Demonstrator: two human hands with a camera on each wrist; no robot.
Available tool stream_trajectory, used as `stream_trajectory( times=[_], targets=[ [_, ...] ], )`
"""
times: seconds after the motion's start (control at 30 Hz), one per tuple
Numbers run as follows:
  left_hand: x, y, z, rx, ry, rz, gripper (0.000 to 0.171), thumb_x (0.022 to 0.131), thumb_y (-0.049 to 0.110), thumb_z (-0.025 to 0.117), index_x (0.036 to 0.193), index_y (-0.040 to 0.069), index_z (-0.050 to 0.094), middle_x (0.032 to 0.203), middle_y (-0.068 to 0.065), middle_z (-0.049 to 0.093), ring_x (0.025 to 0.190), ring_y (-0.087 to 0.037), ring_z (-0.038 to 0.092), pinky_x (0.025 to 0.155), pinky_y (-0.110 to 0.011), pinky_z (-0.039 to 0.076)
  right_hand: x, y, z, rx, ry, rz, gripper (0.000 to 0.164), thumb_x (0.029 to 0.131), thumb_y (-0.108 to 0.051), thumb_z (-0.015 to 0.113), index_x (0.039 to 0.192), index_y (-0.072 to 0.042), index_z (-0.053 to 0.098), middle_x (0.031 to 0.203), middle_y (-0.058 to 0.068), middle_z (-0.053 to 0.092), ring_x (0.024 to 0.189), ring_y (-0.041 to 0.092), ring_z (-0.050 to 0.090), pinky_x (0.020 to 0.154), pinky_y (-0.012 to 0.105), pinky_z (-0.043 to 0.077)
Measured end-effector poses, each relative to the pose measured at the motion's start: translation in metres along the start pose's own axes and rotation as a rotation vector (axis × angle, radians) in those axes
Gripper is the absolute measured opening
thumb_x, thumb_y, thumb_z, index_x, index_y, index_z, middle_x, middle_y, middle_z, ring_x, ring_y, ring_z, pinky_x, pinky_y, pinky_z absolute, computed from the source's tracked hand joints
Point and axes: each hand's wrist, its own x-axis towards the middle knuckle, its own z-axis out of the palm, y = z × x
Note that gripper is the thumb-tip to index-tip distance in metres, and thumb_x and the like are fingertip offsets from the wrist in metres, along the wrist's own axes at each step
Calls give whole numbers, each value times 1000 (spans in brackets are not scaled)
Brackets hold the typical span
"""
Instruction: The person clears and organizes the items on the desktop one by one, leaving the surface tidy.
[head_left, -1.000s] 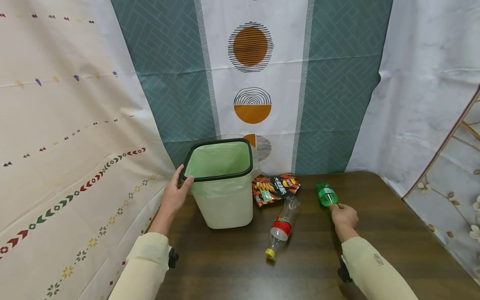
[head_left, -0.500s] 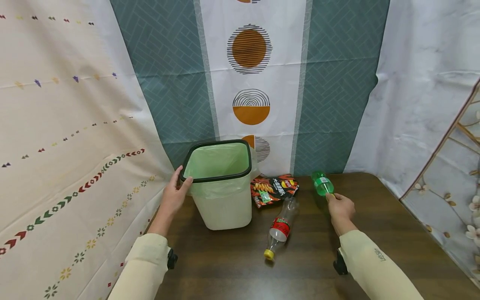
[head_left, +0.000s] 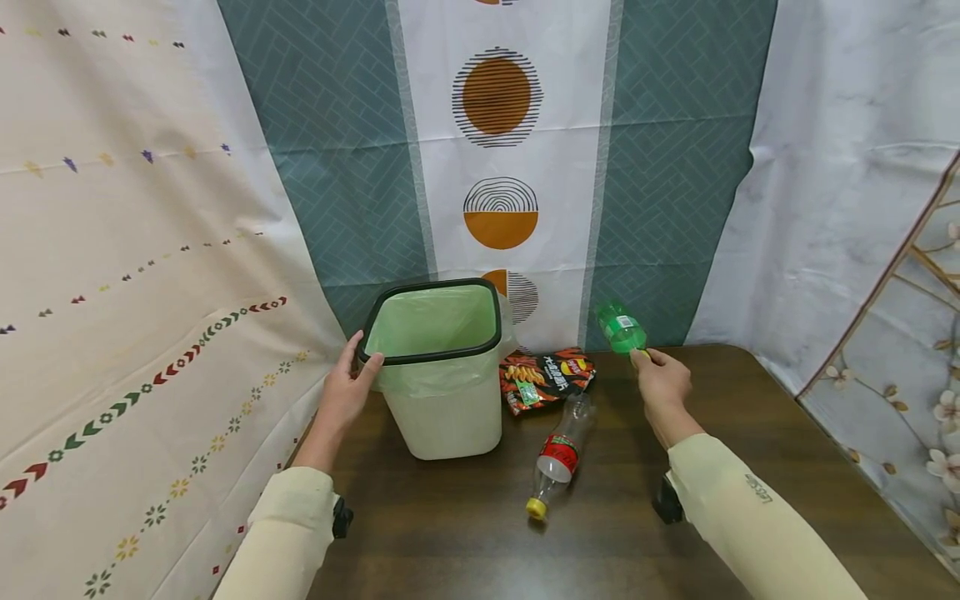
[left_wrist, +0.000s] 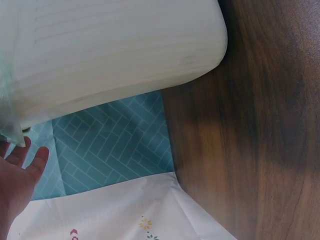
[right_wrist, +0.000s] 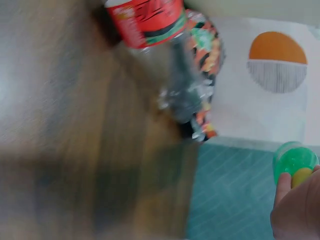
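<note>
In the head view my left hand holds the near left corner of a pale trash can by its black rim, thumb in front and fingers along the left side. A light green bag lines the can. At the left wrist view's edge the fingertips meet the bag's edge, partly hidden. My right hand pinches the yellow cap of a green plastic bottle, lifted above the table and tilted with its base up and away. The right wrist view shows the cap between thumb and fingers.
A clear plastic bottle with a red label and yellow cap lies on the dark wooden table. Behind it lies a black and orange snack bag, beside the can. Patterned cloths hang at the back and sides.
My right hand has raised the green bottle off the table and carried it left, toward the can. The left hand and the can keep their place.
</note>
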Motion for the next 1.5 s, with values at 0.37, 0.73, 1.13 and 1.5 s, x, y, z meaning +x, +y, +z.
stream_trajectory(
  times=[0.37, 0.73, 1.13, 1.5],
  targets=[
    [0, 2, -1, -7, -16, -13, 74, 100, 53, 49, 161, 23, 19, 162, -17, 19, 146, -33, 25, 113, -52, 28, -18, -45, 24, 87, -79, -66, 45, 96, -25, 66, 136, -4, 61, 125, 15, 63, 104, 23, 65, 88, 28, 52],
    [0, 2, -1, -10, -6, -10, 74, 100, 53, 50, 160, 23, 19, 161, -17, 21, 146, -32, 26, 114, -51, 28, -37, -83, 47, 141, -168, -138, 47, 95, -24, 68, 136, -3, 61, 127, 14, 62, 111, 25, 62, 95, 32, 51],
    [0, 0, 1, -31, -3, -8, 73, 100, 52, 51, 160, 23, 20, 161, -16, 22, 143, -35, 30, 111, -53, 31, -59, -112, 72, 153, -278, -209, 45, 96, -26, 68, 135, -4, 61, 126, 12, 64, 110, 23, 65, 93, 31, 51],
    [0, 1, 0, -24, -13, -16, 74, 99, 55, 50, 160, 27, 19, 161, -16, 22, 144, -33, 28, 112, -53, 30, -79, -132, 100, 119, -326, -266, 39, 94, -28, 69, 125, -5, 68, 117, 10, 67, 103, 21, 61, 89, 36, 51]
  ],
)
